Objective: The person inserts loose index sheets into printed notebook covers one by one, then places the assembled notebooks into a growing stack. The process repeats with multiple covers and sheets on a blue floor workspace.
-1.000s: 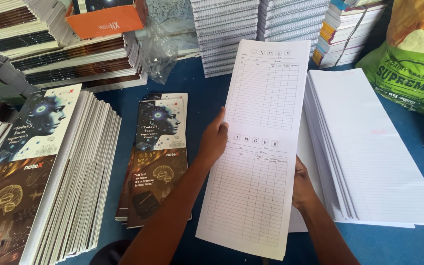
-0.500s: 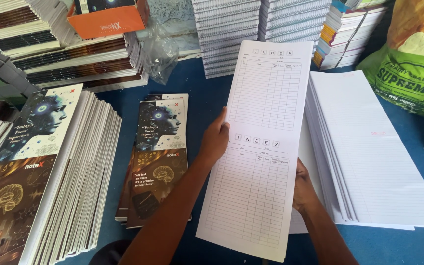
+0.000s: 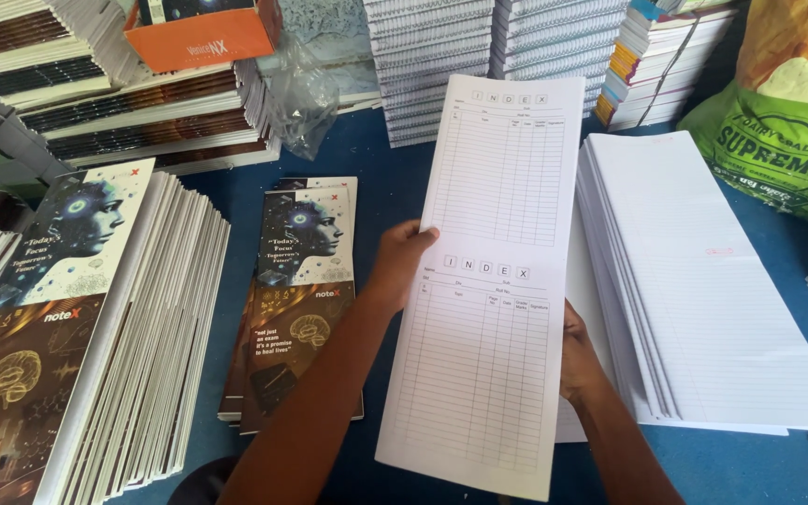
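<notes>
A long white printed sheet bundle with two ruled table forms (image 3: pixel 493 281) is lifted above the blue table, tilted slightly. My left hand (image 3: pixel 399 266) grips its left edge near the middle. My right hand (image 3: pixel 577 360) holds its right edge lower down, partly hidden behind the sheets. To the left lies a small pile of long printed covers (image 3: pixel 296 299) showing a robot-like face and a brain. To the right sits a fanned stack of white ruled sheets (image 3: pixel 694 281).
A large fanned stack of covered booklets (image 3: pixel 95 346) fills the left side. Stacks of notebooks (image 3: pixel 488 56) stand at the back, an orange box (image 3: pixel 203 33) on stacks at back left, crumpled plastic (image 3: pixel 301 93) nearby, a green sack (image 3: pixel 778 140) at right.
The sheet bundle and both hands have barely shifted; my left hand's grip on the left edge stays the same.
</notes>
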